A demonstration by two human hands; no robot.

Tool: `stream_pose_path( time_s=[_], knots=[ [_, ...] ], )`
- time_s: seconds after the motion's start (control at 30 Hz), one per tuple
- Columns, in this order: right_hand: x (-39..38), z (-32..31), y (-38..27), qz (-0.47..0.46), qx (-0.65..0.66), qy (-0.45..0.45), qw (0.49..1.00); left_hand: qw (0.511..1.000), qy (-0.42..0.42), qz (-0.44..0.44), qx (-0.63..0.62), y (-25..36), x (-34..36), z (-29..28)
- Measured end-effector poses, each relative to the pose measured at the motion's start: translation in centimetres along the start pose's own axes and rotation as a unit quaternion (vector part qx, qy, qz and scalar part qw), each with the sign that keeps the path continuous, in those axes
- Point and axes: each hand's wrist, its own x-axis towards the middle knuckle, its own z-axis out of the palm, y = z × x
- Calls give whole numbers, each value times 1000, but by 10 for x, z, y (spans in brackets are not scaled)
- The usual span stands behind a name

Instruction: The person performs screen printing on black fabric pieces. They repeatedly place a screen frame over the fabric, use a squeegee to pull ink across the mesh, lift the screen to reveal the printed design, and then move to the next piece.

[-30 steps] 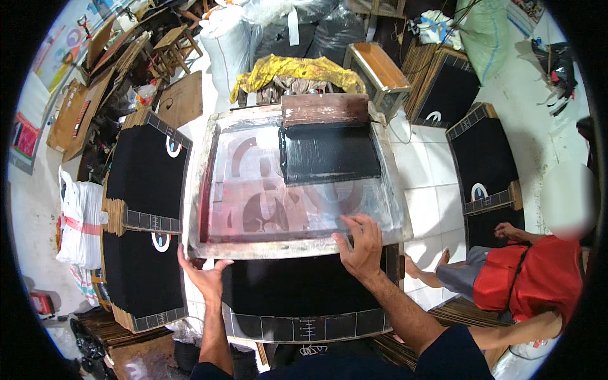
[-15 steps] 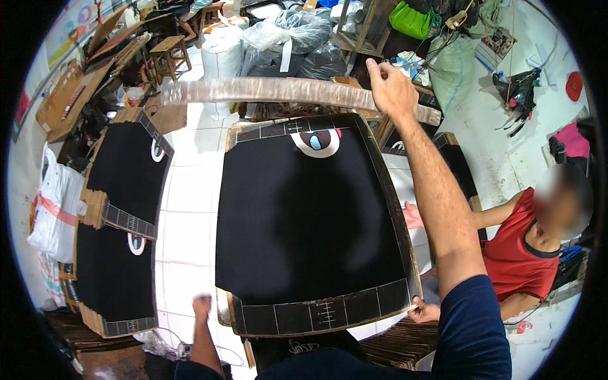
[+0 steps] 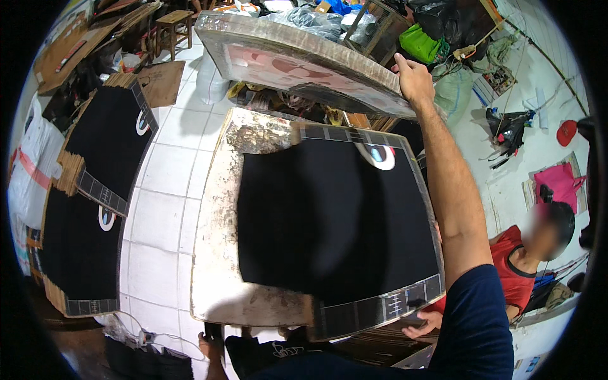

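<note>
My right hand (image 3: 416, 81) grips the near right corner of a raised screen-printing frame (image 3: 297, 41), whose tilted underside shows reddish and pale patches. Below it lies a black fabric panel (image 3: 342, 215) with a printed eye (image 3: 380, 155), on the right part of a paint-stained board (image 3: 218, 221). Dark strips (image 3: 373, 310) with white lines run along the panel's ends. My left hand (image 3: 211, 347) is low, by the board's near left corner, its fingers too unclear to read. A co-worker's hand (image 3: 423, 325) is beside the panel's near right corner.
At left, black panels (image 3: 82, 247) with printed eyes lie on stacked cardboard. A person in a red top (image 3: 513, 269) is at the right. A wooden stool (image 3: 173, 28), filled bags (image 3: 456, 88) and a cable (image 3: 171, 339) surround the tiled floor (image 3: 158, 209).
The black panel has shifted right across the board, baring its stained left side. The frame in my right hand now shows its underside. My left hand is lower, and my view has shifted.
</note>
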Motion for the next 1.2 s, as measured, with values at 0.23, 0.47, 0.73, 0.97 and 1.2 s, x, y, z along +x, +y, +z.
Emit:
stream_pose_path(
  time_s=[0.23,0.47,0.73,0.97,1.2],
  knots=[
    [11,5,7,-19,12,-1,1000,850,265,316,328,122,46,-60],
    [28,-1,2,-13,-6,-34,999,811,390,169,403,330,-6,-267],
    [50,-2,-5,-14,-10,-43,999,868,393,271,135,399,-165,-571],
    [38,-1,1,-9,0,-30,999,875,408,259,4,308,-79,-509],
    [7,5,10,-15,-2,-39,999,954,186,211,-107,241,51,-252]
  ],
)
